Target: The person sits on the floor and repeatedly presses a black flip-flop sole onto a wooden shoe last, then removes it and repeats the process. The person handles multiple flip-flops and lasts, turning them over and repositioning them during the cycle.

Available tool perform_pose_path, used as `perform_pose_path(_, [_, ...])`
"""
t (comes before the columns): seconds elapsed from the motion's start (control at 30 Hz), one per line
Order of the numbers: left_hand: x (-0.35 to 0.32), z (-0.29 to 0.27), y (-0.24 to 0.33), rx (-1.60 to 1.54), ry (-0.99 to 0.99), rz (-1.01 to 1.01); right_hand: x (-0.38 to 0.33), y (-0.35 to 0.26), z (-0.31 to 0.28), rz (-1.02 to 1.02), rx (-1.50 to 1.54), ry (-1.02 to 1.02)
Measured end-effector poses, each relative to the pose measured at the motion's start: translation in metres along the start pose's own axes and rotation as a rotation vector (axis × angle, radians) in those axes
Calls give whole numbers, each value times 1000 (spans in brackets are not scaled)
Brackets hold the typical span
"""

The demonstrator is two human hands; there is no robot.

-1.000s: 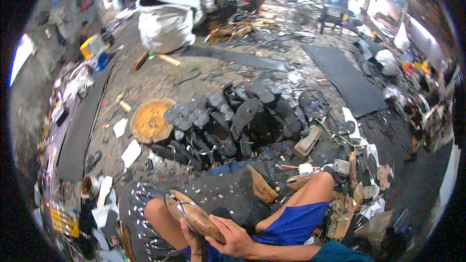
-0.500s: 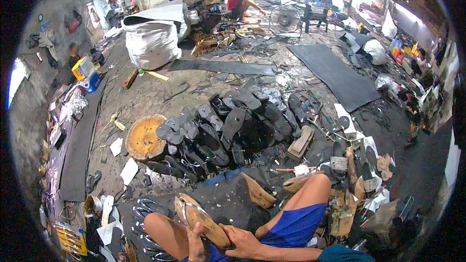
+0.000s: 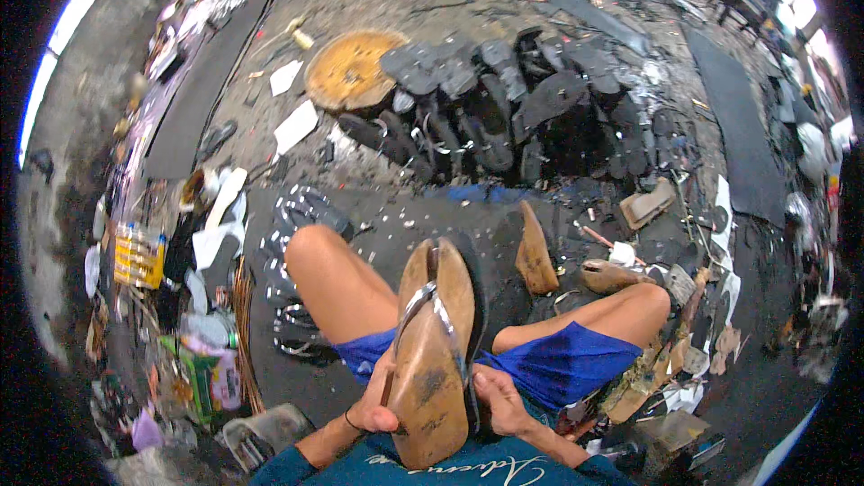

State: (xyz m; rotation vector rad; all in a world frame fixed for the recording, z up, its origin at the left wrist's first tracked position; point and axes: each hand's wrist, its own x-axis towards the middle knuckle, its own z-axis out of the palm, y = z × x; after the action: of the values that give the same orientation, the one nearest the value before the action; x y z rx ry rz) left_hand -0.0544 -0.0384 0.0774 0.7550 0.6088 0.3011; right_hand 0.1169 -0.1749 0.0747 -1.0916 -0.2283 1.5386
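Between the knees (image 3: 315, 252), the left hand (image 3: 376, 403) grasps a wooden shoe last (image 3: 427, 369) fitted with a thong sandal (image 3: 481, 304); the right hand (image 3: 504, 405) grips its right edge.

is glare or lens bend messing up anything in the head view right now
In the head view, the bright panel at upper left burns out to white and curves along the dark rim; in the same view, the shiny strap catches pale glints, but the wooden last keeps its dark patches readable; also there, clutter near the right edge looks soft.
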Motion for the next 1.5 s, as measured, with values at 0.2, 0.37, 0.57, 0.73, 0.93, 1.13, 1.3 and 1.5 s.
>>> perform_pose_path(0.2, [-3,16,15,30,-135,3,-6,-13,-24,276,-53,-293])
perform_pose_path(0.37, [14,34,36,105,-229,62,32,-1,-15,237,-246,-139])
perform_pose_path(0.57, [59,49,58,348,314,229,41,-33,-16,-427,-274,-258])
perform_pose_path(0.73, [73,63,66,775,257,426,39,-45,-16,-349,-570,-245])
perform_pose_path(0.93, [66,78,80,1375,62,312,37,-34,-10,-190,307,-237])
perform_pose_path(1.13, [66,59,75,1019,78,-9,-1,-48,-10,-170,784,120])
perform_pose_path(1.3, [39,69,29,753,-166,54,-42,-49,-13,-27,714,201])
perform_pose_path(1.5, [-11,37,3,478,-80,-240,-55,-26,-30,15,811,46])
